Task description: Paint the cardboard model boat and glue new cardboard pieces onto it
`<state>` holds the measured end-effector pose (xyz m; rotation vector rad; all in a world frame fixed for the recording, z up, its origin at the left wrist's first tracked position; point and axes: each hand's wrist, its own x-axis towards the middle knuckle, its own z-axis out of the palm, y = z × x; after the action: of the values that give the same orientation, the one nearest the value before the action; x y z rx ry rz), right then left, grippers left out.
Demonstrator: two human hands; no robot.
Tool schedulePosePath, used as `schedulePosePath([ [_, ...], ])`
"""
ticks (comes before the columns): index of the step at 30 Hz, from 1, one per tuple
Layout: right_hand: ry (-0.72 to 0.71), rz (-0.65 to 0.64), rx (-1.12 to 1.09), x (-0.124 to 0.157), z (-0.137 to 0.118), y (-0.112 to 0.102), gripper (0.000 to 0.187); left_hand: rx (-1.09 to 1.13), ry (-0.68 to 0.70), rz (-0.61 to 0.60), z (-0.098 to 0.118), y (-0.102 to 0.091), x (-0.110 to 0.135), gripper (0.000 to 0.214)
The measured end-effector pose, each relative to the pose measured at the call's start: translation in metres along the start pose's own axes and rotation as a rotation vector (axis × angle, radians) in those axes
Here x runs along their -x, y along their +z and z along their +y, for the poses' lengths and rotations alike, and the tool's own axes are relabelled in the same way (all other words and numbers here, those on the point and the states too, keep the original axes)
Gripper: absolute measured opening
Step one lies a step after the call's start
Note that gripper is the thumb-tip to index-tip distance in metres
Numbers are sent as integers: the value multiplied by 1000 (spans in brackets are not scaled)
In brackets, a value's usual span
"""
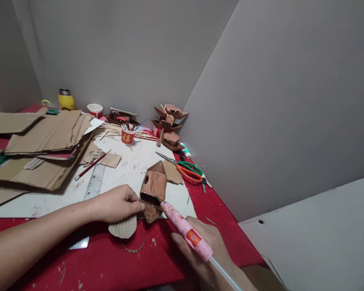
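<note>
My left hand [118, 204] is closed in a pinch on the rear edge of a small brown cardboard boat model [153, 190] on the white work sheet [130, 169]. My right hand [204, 244] grips a pink glue gun [185, 228] whose tip touches the lower side of the boat. A curved piece of corrugated cardboard [123, 227] lies under my left hand on the red tablecloth [115, 262].
Scissors with green and orange handles [186, 169] lie right of the boat. A metal ruler [94, 182], red pencil [89, 166], red paper cup [128, 134], bamboo sticks [118, 129], finished boat models [170, 123], a glue stick [185, 150], cardboard sheets [45, 137] and a yellow flask [66, 100] surround it. Grey walls close in right and behind.
</note>
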<state>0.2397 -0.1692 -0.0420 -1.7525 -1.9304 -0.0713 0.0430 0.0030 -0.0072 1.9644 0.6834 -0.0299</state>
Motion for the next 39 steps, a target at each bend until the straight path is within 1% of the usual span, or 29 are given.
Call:
schedulePosePath([
  [3,12,-10,-14,2,2,-1,28,11,14,1,0,0,0,39],
  [7,-6,-10,-38,3,3,-3,30,18,14,-14,2,-1,0,38],
  [15,22,19,-89,8,6,-3,26,34,13,-9,3,-2,2,38],
  [18,44,18,-107,10,7,-3,27,16,6,-9,3,-1,2,40],
  [23,47,41,-108,14,9,-3,29,22,8,-18,3,-1,1,40],
  [28,41,16,-117,16,11,-2,26,11,7,-12,3,-2,1,39],
  [33,55,40,-102,17,9,-4,29,22,-5,-1,2,-1,0,40],
  [39,57,28,-84,19,8,-4,28,10,-4,-7,0,0,0,37],
])
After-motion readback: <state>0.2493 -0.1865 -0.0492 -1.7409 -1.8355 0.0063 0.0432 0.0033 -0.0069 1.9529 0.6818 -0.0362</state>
